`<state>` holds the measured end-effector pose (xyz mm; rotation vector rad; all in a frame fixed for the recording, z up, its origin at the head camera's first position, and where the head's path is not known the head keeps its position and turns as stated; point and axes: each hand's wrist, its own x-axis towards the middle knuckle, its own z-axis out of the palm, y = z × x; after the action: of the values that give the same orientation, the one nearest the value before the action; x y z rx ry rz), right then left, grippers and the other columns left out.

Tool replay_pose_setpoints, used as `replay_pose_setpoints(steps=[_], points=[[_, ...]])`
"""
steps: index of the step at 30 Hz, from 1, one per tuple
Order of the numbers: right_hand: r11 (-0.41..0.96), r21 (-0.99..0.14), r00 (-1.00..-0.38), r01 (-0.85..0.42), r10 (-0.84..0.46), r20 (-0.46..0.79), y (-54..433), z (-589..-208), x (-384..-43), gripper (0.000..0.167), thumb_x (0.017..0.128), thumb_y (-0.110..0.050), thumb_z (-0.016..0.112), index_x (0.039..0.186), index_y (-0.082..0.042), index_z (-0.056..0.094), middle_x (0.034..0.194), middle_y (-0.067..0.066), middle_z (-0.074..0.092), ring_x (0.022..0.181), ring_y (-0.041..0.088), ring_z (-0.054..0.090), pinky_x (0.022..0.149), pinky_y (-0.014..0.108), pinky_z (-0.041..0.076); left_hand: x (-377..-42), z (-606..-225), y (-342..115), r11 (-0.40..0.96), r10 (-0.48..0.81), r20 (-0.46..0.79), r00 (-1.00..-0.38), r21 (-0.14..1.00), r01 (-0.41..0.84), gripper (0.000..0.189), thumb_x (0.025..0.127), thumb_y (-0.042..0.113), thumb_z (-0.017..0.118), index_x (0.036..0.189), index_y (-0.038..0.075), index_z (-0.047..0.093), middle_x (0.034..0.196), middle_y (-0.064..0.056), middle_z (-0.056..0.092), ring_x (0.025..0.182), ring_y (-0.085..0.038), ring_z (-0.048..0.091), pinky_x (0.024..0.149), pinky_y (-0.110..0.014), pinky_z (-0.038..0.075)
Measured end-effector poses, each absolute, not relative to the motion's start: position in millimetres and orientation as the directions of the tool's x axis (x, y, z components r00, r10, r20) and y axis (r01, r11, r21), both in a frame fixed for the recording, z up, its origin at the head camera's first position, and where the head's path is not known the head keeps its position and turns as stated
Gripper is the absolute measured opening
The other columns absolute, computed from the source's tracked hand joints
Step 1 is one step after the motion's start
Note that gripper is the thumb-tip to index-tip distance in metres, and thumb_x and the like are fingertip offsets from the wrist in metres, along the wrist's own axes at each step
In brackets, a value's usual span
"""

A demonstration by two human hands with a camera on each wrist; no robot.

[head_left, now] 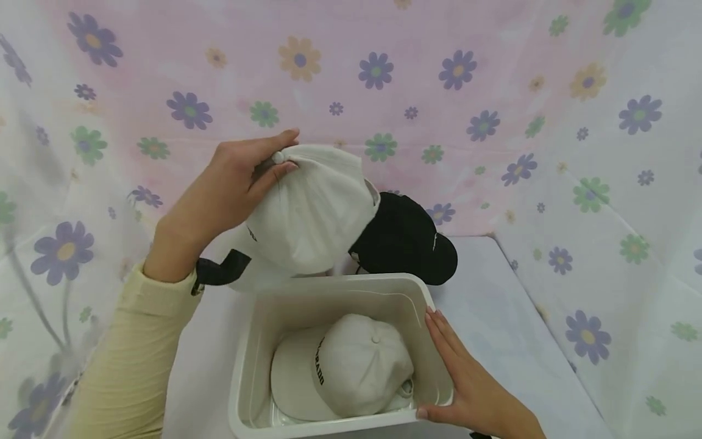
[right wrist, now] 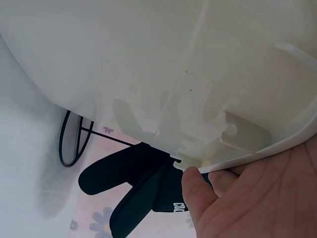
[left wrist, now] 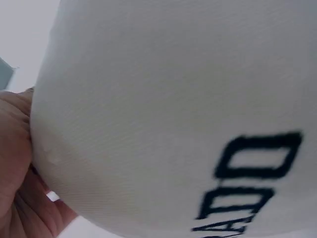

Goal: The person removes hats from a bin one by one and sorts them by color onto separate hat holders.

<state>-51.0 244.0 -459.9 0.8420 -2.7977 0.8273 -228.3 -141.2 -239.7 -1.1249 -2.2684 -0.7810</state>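
Observation:
A white cap (head_left: 315, 210) is held up over the far left of a white plastic bin by my left hand (head_left: 233, 174), which pinches the crown beside its top button. Close up in the left wrist view, the cap's crown (left wrist: 158, 109) shows dark lettering. A second pale cap (head_left: 364, 366) lies inside the bin (head_left: 422, 292), brim to the left, with dark lettering across its front. My right hand (head_left: 471, 378) grips the bin's near right corner, thumb on the near rim and fingers along the right side. The right wrist view shows the bin's outer wall (right wrist: 124, 64) with fingertips at its edge.
Behind the bin a black cap (head_left: 408, 241) points its brim right. In the right wrist view, black brims (right wrist: 133, 208) sit by a black wire stand (right wrist: 77, 141). A white-covered table (head_left: 504, 317) is enclosed by flower-printed cloth (head_left: 340, 79).

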Motion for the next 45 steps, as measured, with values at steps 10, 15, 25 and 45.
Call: replay_pose_setpoints(steps=[10,15,25,45], points=[[0.689,-0.486,-0.841,-0.537,-0.481,0.248,245.2,-461.7,-50.9,0.127,0.076,-0.069,0.078,0.163,-0.003,0.013,0.170,0.016,0.011,0.158,0.024,0.007,0.115,0.008,0.009,-313.9,-304.5,-162.6,0.623,0.566,0.333,-0.754,0.426,0.656,0.046,0.105,0.016,0.058,0.148,0.001,0.050,0.136,-0.028,0.061,0.124,-0.039,0.060,0.100,-0.051,0.049],[0.690,-0.485,-0.841,-0.538,-0.481,0.249,244.7,-461.3,-51.4,0.127,0.076,-0.070,0.077,0.163,-0.004,0.013,0.170,0.016,0.011,0.158,0.024,0.008,0.116,0.009,0.011,-321.8,-336.3,-158.3,0.638,0.567,0.227,-0.792,0.487,0.596,0.046,0.106,0.020,0.056,0.148,0.003,0.051,0.118,-0.026,0.068,0.109,-0.037,0.065,0.098,-0.052,0.049],[0.685,-0.480,-0.834,-0.549,-0.485,0.263,243.6,-460.3,-52.0,0.127,0.076,-0.069,0.078,0.163,-0.002,0.013,0.169,0.018,0.013,0.158,0.025,0.007,0.117,0.008,0.008,-320.3,-361.5,-150.9,0.639,0.555,0.179,-0.812,0.533,0.555,0.045,0.107,0.026,0.054,0.148,0.007,0.053,0.148,-0.021,0.053,0.132,-0.041,0.053,0.109,-0.058,0.042],[0.707,-0.478,-0.851,-0.521,-0.474,0.227,244.4,-460.0,-50.5,0.127,0.076,-0.067,0.079,0.163,-0.005,0.012,0.171,0.014,0.010,0.158,0.020,0.006,0.119,0.015,0.021,-336.4,-364.9,-135.3,0.667,0.528,0.034,-0.848,0.602,0.439,0.053,0.110,0.040,0.041,0.152,0.007,0.047,0.156,-0.021,0.044,0.144,-0.041,0.039,0.114,-0.059,0.036]])
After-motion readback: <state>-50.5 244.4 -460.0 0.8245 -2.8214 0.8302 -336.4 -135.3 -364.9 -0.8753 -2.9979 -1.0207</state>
